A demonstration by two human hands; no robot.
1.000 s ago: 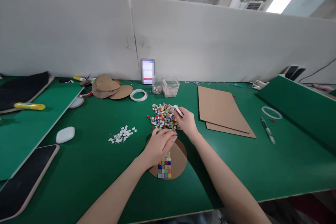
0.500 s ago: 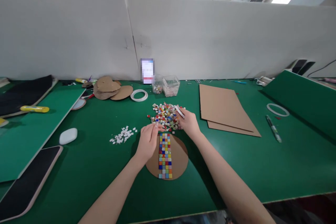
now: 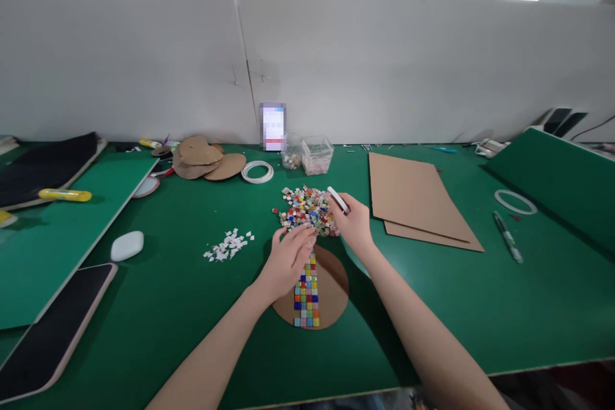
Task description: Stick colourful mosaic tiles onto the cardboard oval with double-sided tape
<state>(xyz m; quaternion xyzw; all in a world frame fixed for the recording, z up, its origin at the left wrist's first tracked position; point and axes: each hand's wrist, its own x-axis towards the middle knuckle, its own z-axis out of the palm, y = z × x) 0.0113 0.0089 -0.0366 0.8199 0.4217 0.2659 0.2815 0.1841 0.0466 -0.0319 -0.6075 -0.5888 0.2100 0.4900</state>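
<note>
A round cardboard disc (image 3: 331, 295) lies on the green table, with a strip of small coloured mosaic tiles (image 3: 307, 298) stuck down its middle. My left hand (image 3: 288, 259) lies flat over the strip's far end, fingers together and pressing down. Just beyond is a loose heap of coloured tiles (image 3: 307, 208). My right hand (image 3: 353, 224) rests at the heap's right edge and holds a small white tube-like object (image 3: 337, 198) between thumb and fingers.
White paper scraps (image 3: 228, 245) lie left of the disc. Cardboard sheets (image 3: 413, 198) lie to the right, with a pen (image 3: 507, 237) and a white ring (image 3: 515, 201) beyond. Two clear containers (image 3: 314, 155), a tape roll (image 3: 257, 171) and cardboard discs (image 3: 202, 159) sit at the back. A dark tablet (image 3: 52, 327) and a white oval object (image 3: 127, 245) lie left.
My left hand moved from the heap's near edge back onto the far end of the tile strip, covering it. My right hand stayed by the heap with the white object.
</note>
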